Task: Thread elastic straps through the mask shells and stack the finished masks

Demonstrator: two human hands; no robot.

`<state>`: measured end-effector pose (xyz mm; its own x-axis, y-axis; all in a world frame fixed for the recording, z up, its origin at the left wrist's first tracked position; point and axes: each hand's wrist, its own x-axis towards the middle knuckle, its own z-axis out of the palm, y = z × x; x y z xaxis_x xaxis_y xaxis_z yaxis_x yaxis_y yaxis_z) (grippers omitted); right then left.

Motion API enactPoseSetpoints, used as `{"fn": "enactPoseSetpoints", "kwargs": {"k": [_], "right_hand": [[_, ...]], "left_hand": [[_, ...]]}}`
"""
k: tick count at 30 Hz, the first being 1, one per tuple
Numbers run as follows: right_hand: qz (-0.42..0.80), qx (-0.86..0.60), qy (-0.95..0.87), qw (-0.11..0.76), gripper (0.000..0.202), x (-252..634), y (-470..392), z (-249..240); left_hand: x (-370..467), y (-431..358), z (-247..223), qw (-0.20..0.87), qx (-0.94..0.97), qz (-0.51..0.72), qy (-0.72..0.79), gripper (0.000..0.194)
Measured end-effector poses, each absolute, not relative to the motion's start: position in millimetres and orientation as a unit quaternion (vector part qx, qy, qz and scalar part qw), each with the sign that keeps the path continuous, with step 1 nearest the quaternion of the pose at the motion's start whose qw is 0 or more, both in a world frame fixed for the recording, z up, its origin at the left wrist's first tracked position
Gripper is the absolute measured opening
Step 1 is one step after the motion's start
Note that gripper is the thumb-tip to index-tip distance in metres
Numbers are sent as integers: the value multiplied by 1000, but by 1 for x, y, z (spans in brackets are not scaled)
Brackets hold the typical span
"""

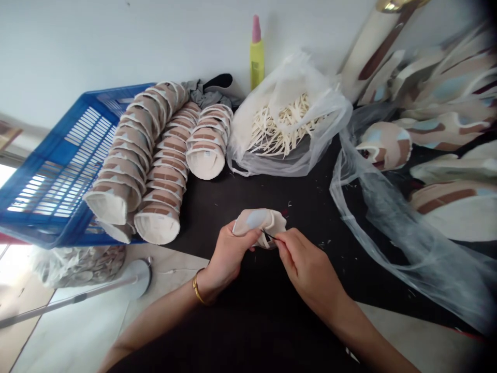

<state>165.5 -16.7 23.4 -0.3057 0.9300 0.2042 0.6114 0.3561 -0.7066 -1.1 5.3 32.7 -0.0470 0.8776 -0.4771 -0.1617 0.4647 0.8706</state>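
Note:
A small curved fabric piece [254, 220], cream with a pale blue patch, is over the black table in front of me. My left hand [232, 252] grips its left and lower edge, thumb on top, with a gold bangle at the wrist. My right hand [301, 256] pinches a thin dark tool [271, 236], whose tip meets the piece near my left thumb. Whether the tip passes through the fabric is too small to tell. Stacks of similar cup-shaped pieces [157, 228] lie beyond my left hand.
A blue crate [58, 155] stands at the left under some stacks. Behind are a clear bag [330, 111] of cream strips and a yellow bottle [257, 65] with a pink cap. At the right, loose plastic [388, 223] lies beside more fabric pieces [450, 207].

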Motion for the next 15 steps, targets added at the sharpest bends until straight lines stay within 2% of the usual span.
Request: {"fn": "enactPoseSetpoints", "kwargs": {"k": [6, 9, 12, 15], "right_hand": [[244, -513, -767, 299, 17, 162, -16, 21], [245, -517, -762, 303, 18, 160, -16, 21], [264, -527, -744, 313, 21, 157, -17, 25], [369, -542, -681, 325, 22, 154, -16, 29]], "left_hand": [[0, 2, 26, 595, 303, 438, 602, 28], [-2, -1, 22, 568, 343, 437, 607, 21], [-6, -3, 23, 440, 505, 433, 603, 6], [-13, -1, 26, 247, 690, 419, 536, 16]]}}
